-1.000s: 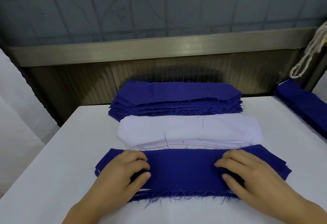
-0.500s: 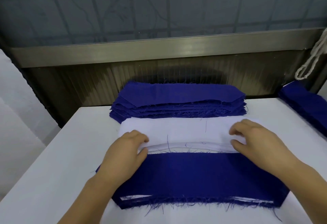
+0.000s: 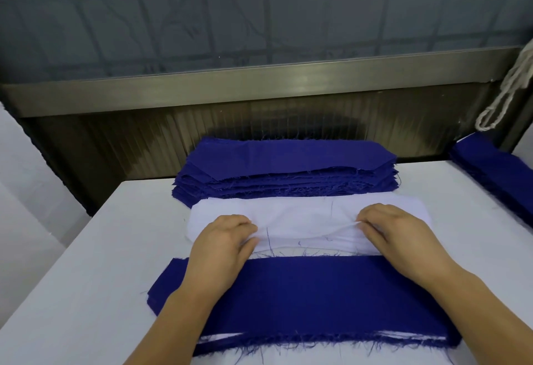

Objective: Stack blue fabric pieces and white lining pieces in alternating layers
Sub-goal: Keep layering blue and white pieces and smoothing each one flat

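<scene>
Three piles lie in a row on the white table (image 3: 72, 292). Nearest me is the layered stack (image 3: 311, 295), topped by a blue piece, with white lining edges showing along its front. Behind it sits the pile of white lining pieces (image 3: 302, 214), and farthest back a thick pile of blue fabric pieces (image 3: 288, 162). My left hand (image 3: 222, 246) pinches the top white lining piece near its left end. My right hand (image 3: 398, 237) pinches the same piece near its right end, and the cloth is puckered between the fingers.
A second heap of blue pieces (image 3: 496, 174) lies at the table's right edge. A white cord (image 3: 507, 87) hangs at the upper right. A metal ledge (image 3: 259, 85) and dark wall stand behind the table.
Both hands left the near blue-topped stack and moved back to the white lining pile, where their fingers closed on the top lining piece and lifted its front edge slightly.
</scene>
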Action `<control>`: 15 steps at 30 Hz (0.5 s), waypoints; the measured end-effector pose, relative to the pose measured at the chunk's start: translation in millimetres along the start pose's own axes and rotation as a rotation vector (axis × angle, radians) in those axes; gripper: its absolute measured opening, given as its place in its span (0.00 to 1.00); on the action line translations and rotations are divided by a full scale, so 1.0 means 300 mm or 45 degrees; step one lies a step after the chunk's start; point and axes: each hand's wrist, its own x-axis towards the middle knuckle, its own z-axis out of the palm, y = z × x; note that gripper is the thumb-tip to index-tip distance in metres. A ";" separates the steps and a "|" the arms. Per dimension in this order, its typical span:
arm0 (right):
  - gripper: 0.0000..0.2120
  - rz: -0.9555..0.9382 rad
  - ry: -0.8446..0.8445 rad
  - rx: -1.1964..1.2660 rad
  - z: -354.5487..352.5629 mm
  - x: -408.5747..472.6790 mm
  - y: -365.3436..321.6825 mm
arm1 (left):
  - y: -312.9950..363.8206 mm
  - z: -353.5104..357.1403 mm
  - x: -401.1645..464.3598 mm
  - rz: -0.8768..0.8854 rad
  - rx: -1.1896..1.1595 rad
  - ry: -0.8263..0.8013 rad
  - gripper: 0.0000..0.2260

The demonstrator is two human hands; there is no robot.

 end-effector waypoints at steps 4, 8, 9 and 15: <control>0.05 0.064 0.001 0.046 -0.004 -0.002 -0.007 | 0.003 -0.002 -0.003 0.007 0.010 -0.041 0.13; 0.05 0.094 0.041 0.063 -0.007 -0.009 -0.004 | 0.009 -0.002 0.000 0.011 0.043 -0.044 0.11; 0.04 0.093 0.053 0.074 -0.008 -0.011 -0.003 | 0.011 -0.004 0.000 0.004 0.043 -0.039 0.09; 0.06 0.071 0.108 0.147 -0.005 -0.021 -0.006 | 0.014 -0.003 -0.002 -0.004 0.041 -0.008 0.09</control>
